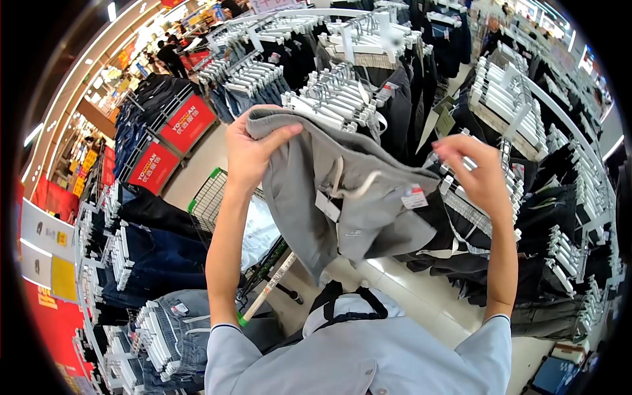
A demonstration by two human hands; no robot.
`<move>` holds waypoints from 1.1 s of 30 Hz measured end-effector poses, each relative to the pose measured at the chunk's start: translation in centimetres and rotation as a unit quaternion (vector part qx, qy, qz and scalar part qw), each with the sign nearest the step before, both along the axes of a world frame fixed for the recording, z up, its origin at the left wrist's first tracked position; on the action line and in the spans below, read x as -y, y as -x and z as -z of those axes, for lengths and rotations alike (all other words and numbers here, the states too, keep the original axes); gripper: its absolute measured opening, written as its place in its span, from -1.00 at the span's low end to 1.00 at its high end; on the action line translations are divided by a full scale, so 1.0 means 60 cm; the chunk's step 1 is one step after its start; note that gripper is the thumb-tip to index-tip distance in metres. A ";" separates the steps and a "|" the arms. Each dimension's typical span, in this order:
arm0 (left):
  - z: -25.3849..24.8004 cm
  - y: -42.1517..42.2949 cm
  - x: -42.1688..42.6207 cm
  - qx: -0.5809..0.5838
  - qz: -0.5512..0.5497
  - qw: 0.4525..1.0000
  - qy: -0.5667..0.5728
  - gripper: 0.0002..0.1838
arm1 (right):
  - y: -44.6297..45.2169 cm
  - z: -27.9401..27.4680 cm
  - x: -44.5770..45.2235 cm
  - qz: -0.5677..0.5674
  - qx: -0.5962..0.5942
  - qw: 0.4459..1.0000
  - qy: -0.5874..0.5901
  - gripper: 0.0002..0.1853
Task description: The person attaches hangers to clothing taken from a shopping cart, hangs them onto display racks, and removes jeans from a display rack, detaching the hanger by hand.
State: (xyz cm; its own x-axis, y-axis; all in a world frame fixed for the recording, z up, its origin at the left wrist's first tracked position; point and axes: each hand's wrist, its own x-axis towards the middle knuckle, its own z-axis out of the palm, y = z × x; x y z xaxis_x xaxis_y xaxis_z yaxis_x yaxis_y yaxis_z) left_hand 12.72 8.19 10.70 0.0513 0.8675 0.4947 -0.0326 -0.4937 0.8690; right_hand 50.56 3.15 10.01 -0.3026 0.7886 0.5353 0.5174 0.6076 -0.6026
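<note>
Grey trousers (296,178) with a pale drawstring and white tags hang in front of me, their waistband slanting down to the right. My left hand (260,148) grips the waistband's left end, with the thumb over the edge. Near the right end, my right hand (471,164) is raised with bent fingers, just beyond the waistband and not visibly holding it. Whether its fingertips pinch anything is too small to tell. A white tag with a red part (413,197) lies on the trousers near that end.
White hangers (336,95) with dark clothes crowd the racks ahead and to the right. A shopping cart (209,197) holding a white bag (259,230) stands at the left. Beyond it are red signs (187,123). Jeans (155,253) hang at the left, and people (170,58) are in the distance.
</note>
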 end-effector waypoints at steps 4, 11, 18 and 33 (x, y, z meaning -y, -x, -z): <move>-0.019 -0.036 0.008 -0.057 0.017 0.997 -0.041 -0.74 | 0.057 0.065 -0.020 -0.120 0.033 0.990 0.067 -0.37; -0.023 -0.018 -0.019 0.054 0.043 0.998 0.008 -0.76 | 0.134 0.066 0.023 -0.224 0.013 0.950 0.216 -0.26; 0.059 0.008 0.027 0.062 -0.040 0.994 -0.080 -0.68 | 0.298 0.131 0.095 -0.134 -0.001 0.934 0.332 -0.06; 0.199 0.082 -0.053 -0.011 0.113 0.992 0.055 -0.70 | 0.250 0.177 0.101 0.320 -0.045 0.930 0.174 -0.84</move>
State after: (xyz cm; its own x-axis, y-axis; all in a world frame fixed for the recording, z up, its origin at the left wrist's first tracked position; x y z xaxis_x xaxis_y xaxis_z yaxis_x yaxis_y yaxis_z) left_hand 7.82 11.37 -1.26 0.2598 0.8812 0.3949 -0.1117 -0.3787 0.9187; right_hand 35.59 -2.91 -0.60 0.3213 0.9222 0.2151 0.6438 -0.0462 -0.7638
